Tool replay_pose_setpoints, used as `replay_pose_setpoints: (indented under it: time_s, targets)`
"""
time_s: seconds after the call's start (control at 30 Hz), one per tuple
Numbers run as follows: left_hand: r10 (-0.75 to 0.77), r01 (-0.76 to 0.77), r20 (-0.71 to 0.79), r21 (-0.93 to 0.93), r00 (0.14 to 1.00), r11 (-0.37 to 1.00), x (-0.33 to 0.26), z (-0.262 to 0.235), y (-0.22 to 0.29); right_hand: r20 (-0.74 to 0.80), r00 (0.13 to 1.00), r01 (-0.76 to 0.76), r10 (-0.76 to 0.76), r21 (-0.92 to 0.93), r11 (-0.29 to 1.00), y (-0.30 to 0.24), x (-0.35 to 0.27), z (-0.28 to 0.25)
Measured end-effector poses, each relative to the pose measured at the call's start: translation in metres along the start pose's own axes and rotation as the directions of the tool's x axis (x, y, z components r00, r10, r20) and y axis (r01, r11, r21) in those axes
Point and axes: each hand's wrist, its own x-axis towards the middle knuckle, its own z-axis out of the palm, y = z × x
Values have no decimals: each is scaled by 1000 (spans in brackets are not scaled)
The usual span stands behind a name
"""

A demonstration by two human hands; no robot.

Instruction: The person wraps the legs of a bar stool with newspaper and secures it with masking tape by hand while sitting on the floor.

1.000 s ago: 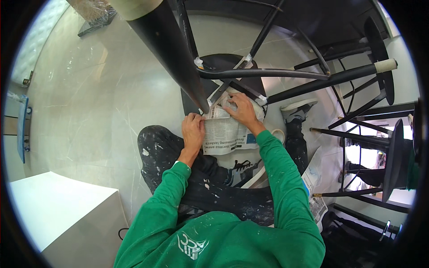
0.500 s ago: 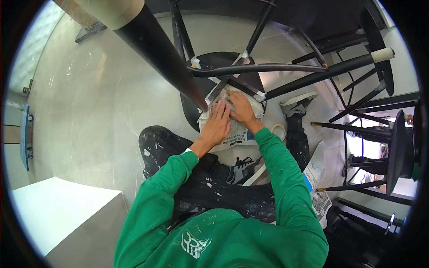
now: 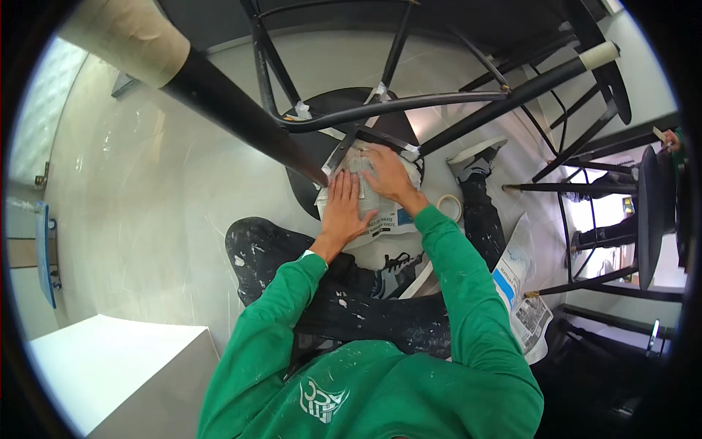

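An upturned black chair (image 3: pixel 292 157) stands before me, its legs pointing up and white tape wrapped at the joints. A sheet of newspaper (image 3: pixel 380 223) lies over the near part of its seat's underside. Pressed flat on the paper, beside the base of the long near leg (image 3: pixel 241 121), is my left hand (image 3: pixel 342 212), fingers stretched and thumb out. My right hand (image 3: pixel 390 178) rests on the paper just to its right, fingers spread near the crossing metal bars (image 3: pixel 351 137). Neither hand grips anything; some paper is hidden under them.
A roll of masking tape (image 3: pixel 458 208) is right of the paper. More newspaper (image 3: pixel 528 316) lies by my right knee. Other black upturned chairs (image 3: pixel 647 219) stand at the right, where another person's hand (image 3: pixel 667 139) shows. A white box-like block (image 3: pixel 124 358) is at lower left.
My hands have spread apart. The left has flattened, its thumb now away from the fingers; the right has opened out on the paper. The whole view has shifted slightly.
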Motion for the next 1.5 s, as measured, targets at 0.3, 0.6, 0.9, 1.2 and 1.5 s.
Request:
replay_pose_setpoints:
  time_s: [0.3, 0.6, 0.9, 1.2, 1.5]
  targets:
    - [38, -38, -2, 37, 999, 999, 4, 6, 7, -3, 674, -715, 739, -251, 652, 66, -174, -102]
    - [9, -11, 50, 40, 999, 999, 15, -15, 14, 75, 706, -511, 704, -635, 580, 70, -211, -91]
    - [-85, 65, -37, -369, 996, 927, -3, -33, -15, 277, 567, -611, 775, 773, 171, -71, -95, -85]
    - [-21, 189, 233, -727, 972, 660, -1, -62, -11, 431, 636, -528, 640, 848, -47, -79, -66, -23]
    - [-38, 128, 154, -632, 987, 764, -14, -30, -25, 654, 563, -729, 506, 681, -69, -55, -43, -24]
